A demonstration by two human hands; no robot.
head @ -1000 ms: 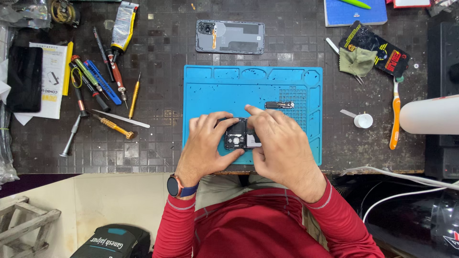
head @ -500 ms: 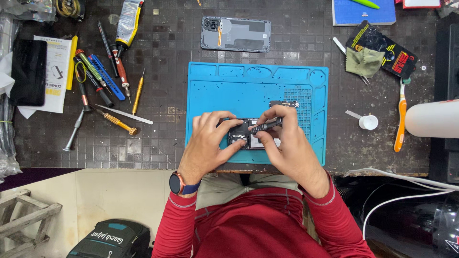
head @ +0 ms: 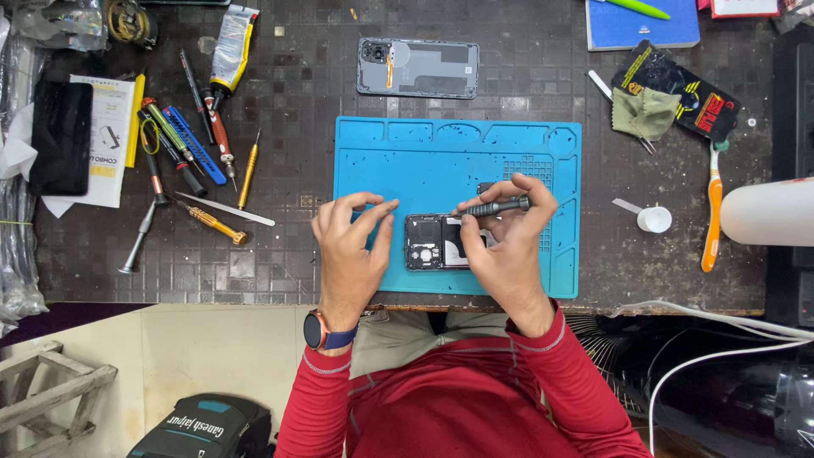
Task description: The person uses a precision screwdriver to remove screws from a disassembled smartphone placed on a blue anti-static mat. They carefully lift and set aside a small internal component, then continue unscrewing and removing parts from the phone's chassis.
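Left hand [head: 352,246] now off the opened phone [head: 437,242], right hand [head: 509,242] newly gripping a screwdriver [head: 496,206].

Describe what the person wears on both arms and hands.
Both hands, left hand and right hand, are bare, with no gloves. Long red sleeves with pale stitched cuffs cover both arms. A dark round wristwatch on a blue strap sits on the left wrist.

2 hands: left hand [head: 349,246], right hand [head: 507,246]; 1 opened phone [head: 434,242]; 1 dark screwdriver [head: 496,206]; 1 blue mat [head: 441,165]; 1 phone back cover [head: 418,68]; 1 orange toothbrush [head: 712,208]; 1 small white cup [head: 654,219]; 1 glue tube [head: 231,38]; 1 wristwatch [head: 320,331]
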